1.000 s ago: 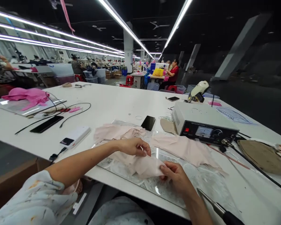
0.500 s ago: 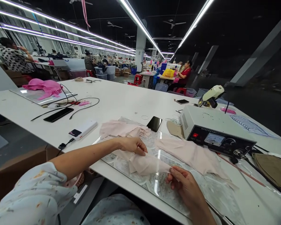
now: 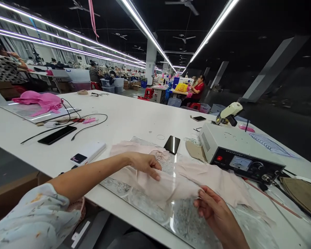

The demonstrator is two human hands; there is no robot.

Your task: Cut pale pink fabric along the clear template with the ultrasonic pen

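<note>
Fabric [image 3: 168, 186] now spans wider between both hands [image 3: 145, 163] [image 3: 219, 211].

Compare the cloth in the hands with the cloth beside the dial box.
Pose: the held cloth spans between the left hand and the right hand; the other cloth lies spread and creased.
Place: the held cloth is nearer the person; the other cloth is farther right, just in front of the dial box.
Shared: both are pale pink, at least partly over the clear sheet.
</note>
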